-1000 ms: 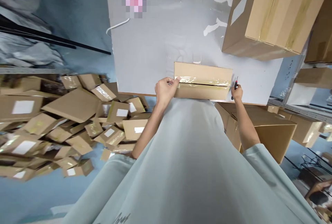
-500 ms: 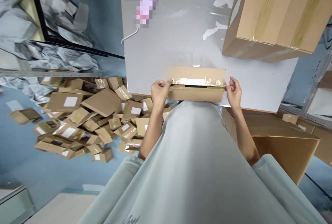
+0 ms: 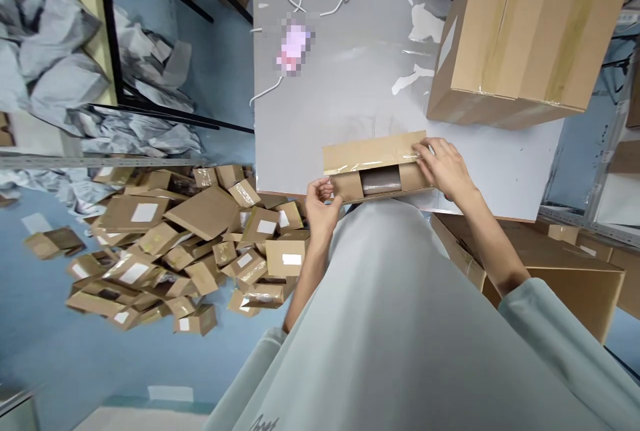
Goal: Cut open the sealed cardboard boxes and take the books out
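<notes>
Brown cardboard is spanning the space between the two hands: a slim carton [image 3: 347, 186] is lying at the near edge of the table [image 3: 350, 98], just beyond the person's shirt [image 3: 390, 284], its long axis running left to right, with the right end slanting slightly farther away. Its far flap [image 3: 373, 152] is standing open above a gap showing something greyish inside. The right hand [image 3: 443, 168] is sitting closer to that flap, its fingertips apparently pinching the right end, so the carton is stretching leftward from it. The left hand [image 3: 323, 204] is curling loosely by the near left corner; whether it is gripping, I cannot tell.
</notes>
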Available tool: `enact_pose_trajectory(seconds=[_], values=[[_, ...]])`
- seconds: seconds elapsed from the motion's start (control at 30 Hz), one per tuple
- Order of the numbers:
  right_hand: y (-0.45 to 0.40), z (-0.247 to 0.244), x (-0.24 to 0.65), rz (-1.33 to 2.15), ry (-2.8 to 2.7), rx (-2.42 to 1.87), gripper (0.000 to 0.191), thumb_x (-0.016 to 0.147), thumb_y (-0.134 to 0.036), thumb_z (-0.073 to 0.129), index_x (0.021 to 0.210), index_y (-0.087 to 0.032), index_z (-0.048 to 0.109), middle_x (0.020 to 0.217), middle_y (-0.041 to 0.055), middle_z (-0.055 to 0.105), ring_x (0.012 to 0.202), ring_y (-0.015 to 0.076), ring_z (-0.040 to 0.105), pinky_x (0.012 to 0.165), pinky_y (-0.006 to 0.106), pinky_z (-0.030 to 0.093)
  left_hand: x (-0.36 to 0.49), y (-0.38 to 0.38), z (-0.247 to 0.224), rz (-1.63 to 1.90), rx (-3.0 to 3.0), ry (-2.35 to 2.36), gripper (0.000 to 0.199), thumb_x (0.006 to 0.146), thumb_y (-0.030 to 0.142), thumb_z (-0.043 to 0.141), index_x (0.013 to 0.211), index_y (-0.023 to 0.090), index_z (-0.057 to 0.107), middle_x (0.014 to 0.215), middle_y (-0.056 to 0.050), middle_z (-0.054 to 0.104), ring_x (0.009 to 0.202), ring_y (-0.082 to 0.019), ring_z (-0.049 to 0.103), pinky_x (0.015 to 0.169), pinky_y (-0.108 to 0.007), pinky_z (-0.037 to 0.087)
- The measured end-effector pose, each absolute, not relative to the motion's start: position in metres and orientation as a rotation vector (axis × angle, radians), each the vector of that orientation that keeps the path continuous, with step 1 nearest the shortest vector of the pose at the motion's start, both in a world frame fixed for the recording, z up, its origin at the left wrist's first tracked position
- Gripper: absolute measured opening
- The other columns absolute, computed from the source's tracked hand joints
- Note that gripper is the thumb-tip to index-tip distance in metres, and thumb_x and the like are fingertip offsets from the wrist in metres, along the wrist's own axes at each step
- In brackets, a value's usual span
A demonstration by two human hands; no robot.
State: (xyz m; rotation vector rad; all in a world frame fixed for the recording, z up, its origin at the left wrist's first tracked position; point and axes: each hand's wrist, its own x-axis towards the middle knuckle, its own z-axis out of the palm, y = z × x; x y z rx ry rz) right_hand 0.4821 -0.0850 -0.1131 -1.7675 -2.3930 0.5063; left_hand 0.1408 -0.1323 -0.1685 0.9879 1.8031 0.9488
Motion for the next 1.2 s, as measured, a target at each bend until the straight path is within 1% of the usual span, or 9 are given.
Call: enact_pose_trajectory(seconds=[0.1, 0.17, 0.33, 0.47, 0.6, 0.73, 0.87, 1.07, 1.2], values=[[-0.066, -0.115, 0.478, 0.391, -2.428, -1.707, 0.048, 0.12, -0.03, 0.035, 0.158, -0.017, 0.063, 0.149, 0.0219, 0.072, 0.14, 0.0374, 0.063, 0.116, 0.056, 0.053, 0.137, -0.154, -0.164, 0.805, 0.801, 1.905, 0.047, 0.084, 0.028, 0.083, 0.127, 0.024, 0.063, 0.145, -0.012, 0.067, 0.139, -0.028, 0.066, 0.118, -0.041, 0.055], [-0.05, -0.118, 0.475, 0.349, -2.385, -1.741, 0.052, 0.122, -0.033, 0.028, 0.161, -0.016, 0.059, 0.146, 0.0226, 0.072, 0.136, 0.0359, 0.066, 0.114, 0.053, 0.054, 0.136, -0.168, -0.163, 0.732, 0.585, 1.868, 0.058, 0.087, 0.04, 0.086, 0.135, 0.024, 0.06, 0.161, -0.017, 0.056, 0.144, -0.033, 0.065, 0.12, -0.047, 0.057], [-0.01, -0.124, 0.47, 0.354, -2.195, -1.791, 0.059, 0.123, -0.049, 0.023, 0.167, -0.019, 0.05, 0.139, 0.0198, 0.074, 0.133, 0.0351, 0.068, 0.111, 0.052, 0.057, 0.135, -0.174, -0.166, 0.862, 0.3, 1.542, 0.079, 0.077, 0.028, 0.087, 0.149, 0.026, 0.054, 0.162, -0.018, 0.055, 0.145, -0.032, 0.067, 0.12, -0.045, 0.06], [0.016, -0.133, 0.477, 0.355, -2.044, -1.829, 0.063, 0.123, -0.057, 0.021, 0.163, -0.02, 0.052, 0.137, 0.0202, 0.074, 0.134, 0.0352, 0.068, 0.115, 0.054, 0.054, 0.127, -0.151, -0.178, 0.996, 0.471, 1.421, 0.105, 0.069, 0.023, 0.087, 0.166, 0.033, 0.047, 0.174, -0.017, 0.048, 0.157, -0.037, 0.057, 0.119, -0.044, 0.059], [0.046, -0.15, 0.487, 0.42, -1.865, -1.978, 0.063, 0.122, -0.058, 0.023, 0.159, -0.017, 0.052, 0.121, 0.0192, 0.078, 0.125, 0.0363, 0.072, 0.113, 0.056, 0.053, 0.106, -0.129, -0.196, 0.994, 0.689, 1.322, 0.119, 0.066, 0.023, 0.086, 0.174, 0.036, 0.038, 0.185, -0.015, 0.038, 0.163, -0.039, 0.051, 0.118, -0.044, 0.059], [0.067, -0.165, 0.486, 0.509, -1.678, -2.126, 0.059, 0.122, -0.054, 0.03, 0.155, -0.011, 0.055, 0.112, 0.0197, 0.079, 0.122, 0.0392, 0.073, 0.113, 0.061, 0.052, 0.083, -0.119, -0.205, 0.827, 0.898, 1.322, 0.12, 0.071, 0.028, 0.088, 0.177, 0.033, 0.033, 0.184, -0.018, 0.038, 0.162, -0.04, 0.052, 0.123, -0.053, 0.057], [0.06, -0.165, 0.478, 0.462, -1.62, -2.14, 0.056, 0.12, -0.052, 0.035, 0.159, -0.016, 0.052, 0.143, 0.0251, 0.074, 0.135, 0.0389, 0.069, 0.119, 0.061, 0.051, 0.077, -0.105, -0.182, 0.692, 1.38, 1.469, 0.1, 0.08, 0.022, 0.082, 0.173, 0.026, 0.044, 0.176, -0.018, 0.05, 0.168, -0.04, 0.044, 0.138, -0.063, 0.039], [0.013, -0.14, 0.457, 0.312, -1.622, -2.148, 0.062, 0.118, -0.051, 0.043, 0.17, -0.018, 0.038, 0.163, 0.026, 0.057, 0.15, 0.0372, 0.06, 0.122, 0.056, 0.052, 0.123, -0.059, -0.13, 0.414, 1.987, 1.244, 0.082, 0.082, 0.001, 0.061, 0.161, 0.024, 0.063, 0.17, -0.01, 0.06, 0.162, -0.033, 0.052, 0.14, -0.054, 0.042], [-0.026, -0.101, 0.432, 0.19, -1.486, -2.234, 0.052, 0.117, -0.045, 0.043, 0.157, -0.013, 0.052, 0.15, 0.0272, 0.062, 0.139, 0.0375, 0.065, 0.114, 0.054, 0.055, 0.17, -0.025, -0.131, 0.026, 2.054, 1.091, 0.079, 0.086, -0.004, 0.056, 0.162, 0.018, 0.063, 0.168, -0.013, 0.063, 0.158, -0.032, 0.059, 0.136, -0.045, 0.046]])
